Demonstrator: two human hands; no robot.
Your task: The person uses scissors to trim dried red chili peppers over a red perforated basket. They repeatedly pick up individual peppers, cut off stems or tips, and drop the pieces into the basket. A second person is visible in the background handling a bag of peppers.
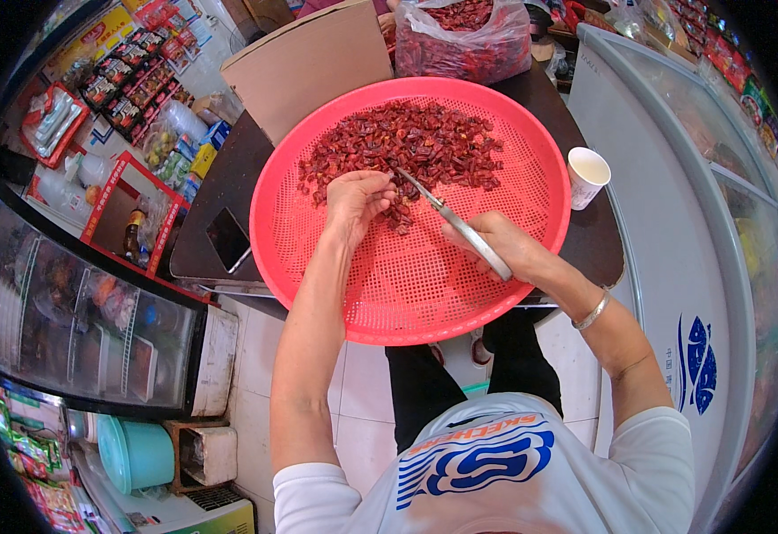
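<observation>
A round red plastic sieve tray [389,332] lies before me, with a heap of cut dried red chilies [409,137] over its far half. My right hand [502,243] grips metal scissors [459,223] by the handles; their blades point up and left towards my left hand. Over the near edge of the heap is my left hand [362,197], its thumb and fingers pinched together close to the blade tips. The fingers appear to pinch a small piece of chili, largely hidden by them. A few cut pieces lie just below that hand.
The tray rests on a dark table [218,193]. A smartphone [227,239] lies left of it, a paper cup [587,177] right. Behind stand a cardboard box [309,63] and a clear bag of dried chilies [462,50]. A chest freezer [656,200] borders the right side.
</observation>
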